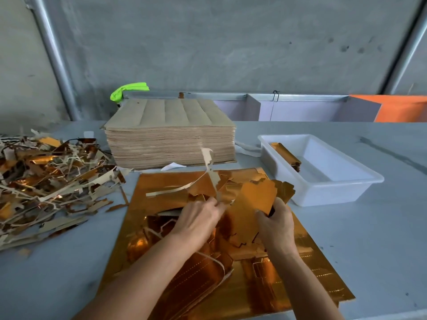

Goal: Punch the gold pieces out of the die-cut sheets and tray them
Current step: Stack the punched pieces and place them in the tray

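Note:
Shiny gold die-cut sheets (288,285) lie in a pile on the table in front of me. My right hand (276,224) grips a stack of punched gold pieces (253,199), held upright over the sheets. My left hand (199,219) pinches a thin waste strip (208,167) that curls upward from the sheet. To the right stands a white plastic tray (346,181) with a small stack of gold pieces (286,155) leaning in its far left corner.
A heap of gold and tan waste strips (46,181) covers the table's left side. A tall stack of brown-backed sheets (171,137) stands behind the work area. A green cloth (129,90) lies behind it. An orange panel (402,109) is at far right.

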A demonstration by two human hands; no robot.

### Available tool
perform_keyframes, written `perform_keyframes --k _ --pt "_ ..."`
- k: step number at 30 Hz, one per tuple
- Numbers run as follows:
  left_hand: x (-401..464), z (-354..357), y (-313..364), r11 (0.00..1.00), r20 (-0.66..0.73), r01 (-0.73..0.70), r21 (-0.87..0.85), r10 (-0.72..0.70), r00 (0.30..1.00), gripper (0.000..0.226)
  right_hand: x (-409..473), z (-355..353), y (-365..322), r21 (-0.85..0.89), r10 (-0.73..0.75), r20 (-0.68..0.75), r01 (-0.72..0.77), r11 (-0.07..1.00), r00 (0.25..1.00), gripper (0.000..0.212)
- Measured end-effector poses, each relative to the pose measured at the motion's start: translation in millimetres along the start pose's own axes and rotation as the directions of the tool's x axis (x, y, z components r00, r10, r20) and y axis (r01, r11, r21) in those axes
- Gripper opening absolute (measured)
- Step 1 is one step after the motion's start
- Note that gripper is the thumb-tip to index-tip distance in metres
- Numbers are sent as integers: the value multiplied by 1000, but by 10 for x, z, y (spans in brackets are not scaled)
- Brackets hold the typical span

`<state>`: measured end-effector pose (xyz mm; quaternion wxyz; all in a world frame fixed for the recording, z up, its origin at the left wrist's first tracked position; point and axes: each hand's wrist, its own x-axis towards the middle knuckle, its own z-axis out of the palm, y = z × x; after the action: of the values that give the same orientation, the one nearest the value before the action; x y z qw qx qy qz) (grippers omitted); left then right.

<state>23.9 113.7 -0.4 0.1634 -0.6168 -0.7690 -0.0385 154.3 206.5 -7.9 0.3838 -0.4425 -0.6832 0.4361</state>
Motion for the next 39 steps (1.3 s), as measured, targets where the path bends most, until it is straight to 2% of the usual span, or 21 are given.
perform_keyframes --k 2,4,8,10,13,15,17,19,20,24,27,31,34,36,37,39 --pt "43 -3 5 997 34 -25 66 22 999 23 -21 -71 46 1 -14 -4 14 1000 1000 22" --pt "46 18 -45 997 27 9 75 -11 1000 17 -1 -174 110 36 30 -65 -28 999 997 21" --pt "-82 82 -150 989 -44 141 -50 -143 989 14 51 -406 182 104 163 -173 -147 984 971 11" --pt "-156 90 -156 962 -99 225 -154 -242 965 12 52 -478 193 69 163 -185 -153 986 969 32" --pt "-197 70 -185 874 -180 336 -350 -415 892 11 8 -467 141 -50 43 -120 -50 997 992 74" --pt "-174 21 -187 830 -218 373 -414 -488 845 12 -7 -359 93 -143 -60 -50 52 988 997 83" --pt "-151 -38 -149 814 -245 381 -439 -516 821 12 -35 -214 35 -218 -96 0 94 971 995 68" --pt "-145 -69 -57 834 -278 342 -433 -484 830 11 -64 -64 -20 -251 -77 32 83 965 996 44" --pt "-153 -75 11 852 -293 305 -425 -448 845 10 -78 4 -39 -246 -70 47 79 966 996 38" --pt "-188 -67 286 931 -323 136 -339 -251 913 18 -145 209 -143 -36 -23 88 27 999 996 25" --pt "-188 -44 388 968 -306 95 -231 -165 938 26 -162 278 -143 145 19 31 -23 989 999 34" --pt "-232 22 380 992 -295 -15 -127 -24 955 25 -100 265 -49 69 113 -43 -109 992 993 15" --pt "-217 76 259 995 -221 97 -39 -103 970 28 -61 231 -8 29 117 -46 -116 993 992 20" --pt "-175 117 136 974 -105 224 35 -219 970 53 -48 211 2 12 106 -37 -106 994 994 14" --pt "-158 143 68 964 -49 260 55 -258 965 53 -42 195 3 10 103 -27 -103 995 994 10" --pt "-134 124 -26 947 87 312 77 -318 944 31 -28 142 -17 10 95 -20 -95 995 995 26"
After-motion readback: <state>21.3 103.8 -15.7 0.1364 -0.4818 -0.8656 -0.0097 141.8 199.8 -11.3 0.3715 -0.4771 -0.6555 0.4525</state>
